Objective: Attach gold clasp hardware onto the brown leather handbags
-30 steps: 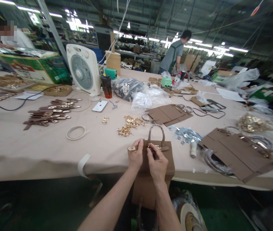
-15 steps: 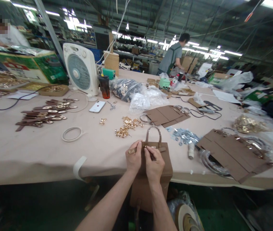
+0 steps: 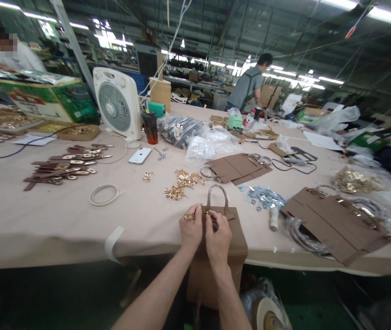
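At the table's front edge lies a brown handbag piece [image 3: 238,238], its lower part hanging over the edge and its wrapped handle [image 3: 217,187] standing up. My left hand [image 3: 191,231] is closed on a brown leather strap whose gold metal end [image 3: 189,217] sticks out to the left. Close beside it, my right hand [image 3: 219,238] has its fingers pinched at the gold hardware below the handle; what lies between those fingertips is too small to make out. Beyond my hands is a pile of small gold fittings [image 3: 184,183].
Straps with gold ends [image 3: 64,168] and a tape roll [image 3: 104,195] lie left, near a phone [image 3: 140,155] and a fan [image 3: 116,103]. Rightward are blue-grey metal plates [image 3: 266,198], a thread spool [image 3: 274,219] and more brown bag panels [image 3: 335,222]. Other people stand farther off.
My right hand has shifted slightly left and down, its fingers curled a little more by the hardware. My left hand keeps its hold on the strap. The view has tilted slightly.
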`<state>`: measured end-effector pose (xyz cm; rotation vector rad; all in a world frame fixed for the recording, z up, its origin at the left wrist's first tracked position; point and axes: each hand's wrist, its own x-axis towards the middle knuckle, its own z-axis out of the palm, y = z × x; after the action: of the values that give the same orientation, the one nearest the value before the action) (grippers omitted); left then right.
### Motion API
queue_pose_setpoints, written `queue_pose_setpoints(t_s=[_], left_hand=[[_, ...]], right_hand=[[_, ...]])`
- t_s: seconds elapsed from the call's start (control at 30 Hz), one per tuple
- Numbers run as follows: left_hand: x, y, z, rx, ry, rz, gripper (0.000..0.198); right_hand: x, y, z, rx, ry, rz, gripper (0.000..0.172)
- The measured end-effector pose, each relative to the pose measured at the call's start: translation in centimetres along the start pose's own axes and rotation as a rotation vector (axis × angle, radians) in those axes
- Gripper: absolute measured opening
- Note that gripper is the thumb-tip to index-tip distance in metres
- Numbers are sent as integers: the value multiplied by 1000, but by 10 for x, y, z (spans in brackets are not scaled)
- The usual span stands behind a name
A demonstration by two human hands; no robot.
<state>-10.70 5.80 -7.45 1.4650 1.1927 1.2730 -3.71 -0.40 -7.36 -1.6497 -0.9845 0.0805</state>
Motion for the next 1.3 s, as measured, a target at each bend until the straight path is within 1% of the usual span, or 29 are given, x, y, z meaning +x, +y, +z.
queue_pose_setpoints(t_s=[0.13, 0.23, 0.37, 0.5, 0.6, 0.73, 0.87, 0.93, 1.03, 1.1, 1.2, 1.27, 1.3], left_hand=[[-1, 0, 1, 3, 10, 10, 29], [-1, 1, 2, 32, 18, 27, 28], [-2, 2, 2, 105, 11, 39, 28], [-3, 1, 2, 138, 18, 61, 28], [-4, 0, 2, 122, 24, 77, 28], [-4, 0, 1, 113, 29, 84, 29], [-3, -1, 0, 100, 30, 55, 31], [-3, -2, 0, 78, 27, 27, 31], [-5, 0, -2, 64, 23, 10, 32], [-7, 3, -2, 72, 5, 5, 34], [-4, 8, -5, 107, -20, -25, 36], [1, 10, -9, 174, -94, -45, 35], [4, 11, -11, 230, -152, -36, 33]], right_hand=[[2, 6, -4, 3, -63, 52, 29], [3, 10, -3, 62, -47, 127, 31], [4, 11, 2, 101, -13, 210, 37], [6, 7, 5, 108, -27, 240, 36], [10, 4, 4, 88, -48, 197, 33], [15, 1, -1, 57, -124, 134, 31], [16, -3, -2, -60, -188, 29, 27], [13, -5, -1, -119, -195, -28, 28], [5, -5, 0, -142, -178, -79, 33], [-1, 3, 0, -149, -178, -115, 38], [-3, 27, 2, -163, -226, -172, 41], [-2, 47, 6, -153, -271, -225, 42], [-1, 57, 7, -155, -282, -239, 42]])
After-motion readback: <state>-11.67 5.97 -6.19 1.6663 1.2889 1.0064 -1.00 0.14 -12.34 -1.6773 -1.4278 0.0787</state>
